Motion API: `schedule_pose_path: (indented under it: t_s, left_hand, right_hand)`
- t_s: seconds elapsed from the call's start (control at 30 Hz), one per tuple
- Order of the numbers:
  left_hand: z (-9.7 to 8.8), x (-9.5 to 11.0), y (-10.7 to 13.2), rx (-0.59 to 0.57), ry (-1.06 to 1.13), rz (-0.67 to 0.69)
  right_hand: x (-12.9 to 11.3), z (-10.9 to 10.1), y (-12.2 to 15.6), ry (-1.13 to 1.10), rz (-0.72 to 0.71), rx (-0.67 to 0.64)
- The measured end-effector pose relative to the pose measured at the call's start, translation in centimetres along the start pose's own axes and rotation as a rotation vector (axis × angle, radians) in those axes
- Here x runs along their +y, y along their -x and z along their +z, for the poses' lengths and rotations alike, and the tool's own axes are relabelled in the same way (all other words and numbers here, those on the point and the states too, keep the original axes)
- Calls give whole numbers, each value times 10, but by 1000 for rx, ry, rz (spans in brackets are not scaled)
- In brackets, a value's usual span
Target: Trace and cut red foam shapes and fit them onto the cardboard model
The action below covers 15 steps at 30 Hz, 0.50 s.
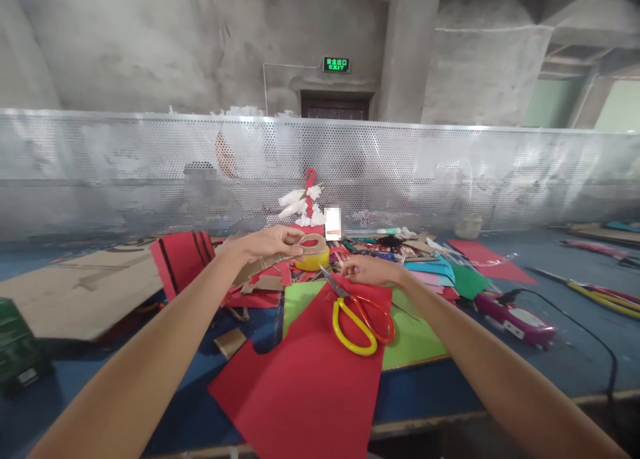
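Note:
My left hand has its thumb and fingers closed at the near-left rim of a roll of yellow tape, whose top looks brown like cardboard. My right hand lies to the right of it with fingers curled over red material; whether they pinch anything is hidden. Just below that hand are scissors with one yellow and one red handle, their blades pointing up and left toward the tape. Under the scissors lies a large sheet of red paper with a notched left edge, partly covering a light green sheet.
Cardboard and a striped red piece are on the left. Paper scraps crowd the middle. A purple device with a black cord and long-handled pliers lie right. A perforated metal screen borders the back, behind a white-and-red ornament.

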State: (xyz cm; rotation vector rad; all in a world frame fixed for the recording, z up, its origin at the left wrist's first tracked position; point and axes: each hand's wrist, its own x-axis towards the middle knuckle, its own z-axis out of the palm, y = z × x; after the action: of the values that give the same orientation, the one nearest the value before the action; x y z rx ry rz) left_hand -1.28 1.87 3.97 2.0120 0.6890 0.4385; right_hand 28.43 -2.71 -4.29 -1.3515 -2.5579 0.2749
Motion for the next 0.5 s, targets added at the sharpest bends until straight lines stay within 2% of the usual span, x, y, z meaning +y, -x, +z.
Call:
schedule_pose_path:
  t_s: [0.2, 0.3, 0.5]
  left_hand:
    - [3, 6, 2, 16, -50, 11]
    - [3, 6, 3, 34, -51, 1]
    - [2, 3, 1, -13, -12, 34]
  right_hand:
    - [-5, 2, 1, -8, 41, -55]
    - [-7, 0, 2, -12, -10, -62]
    - [-9, 0, 1, 39, -170, -83]
